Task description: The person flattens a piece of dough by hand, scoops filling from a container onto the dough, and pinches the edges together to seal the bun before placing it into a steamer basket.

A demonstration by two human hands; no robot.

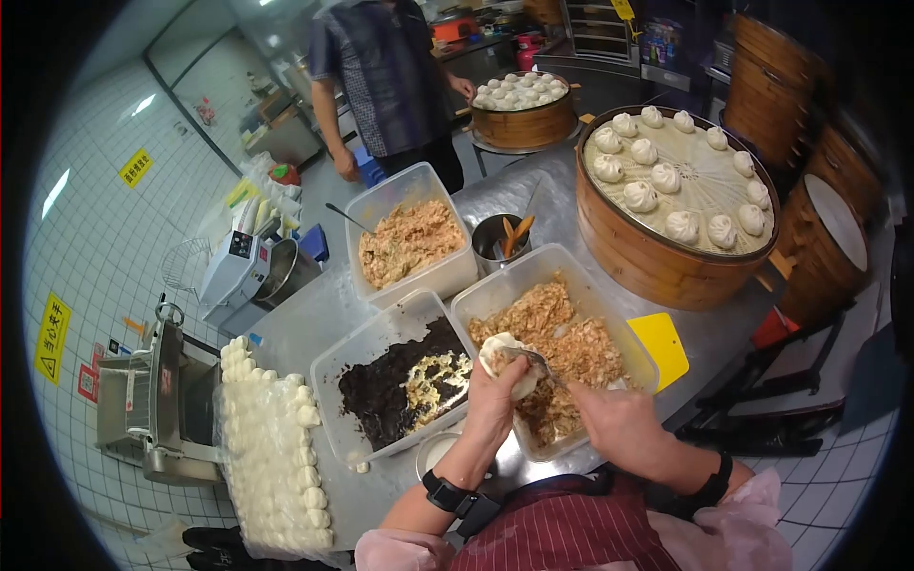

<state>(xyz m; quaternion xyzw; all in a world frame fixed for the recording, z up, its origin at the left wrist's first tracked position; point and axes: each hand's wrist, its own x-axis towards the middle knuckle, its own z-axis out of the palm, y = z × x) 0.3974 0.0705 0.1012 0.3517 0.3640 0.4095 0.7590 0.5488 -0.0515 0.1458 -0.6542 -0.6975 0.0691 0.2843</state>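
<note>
My left hand (490, 404) cups a round, white dough wrapper (497, 350) with some meat filling in it. With my right hand (617, 421) I grip a metal filling spoon (545, 366), its end at the edge of the wrapper; its exact shape is partly hidden. Both hands are over a clear plastic tub (647, 366) of orange-brown meat filling (581, 333). Just left is a second tub (328, 419) with dark filling (381, 390) and a pale, crumbly patch. A small white bowl (436, 449) is partly behind my left forearm.
Plastic covers rows of dough pieces (267, 466) at left. Behind the tubs stand another filling tub (409, 238) and a metal pot (490, 238) with orange-handled tools. A bamboo steamer (619, 252) with pleated buns is at right, beside a yellow scraper (659, 347). Another person (390, 86) stands beyond.
</note>
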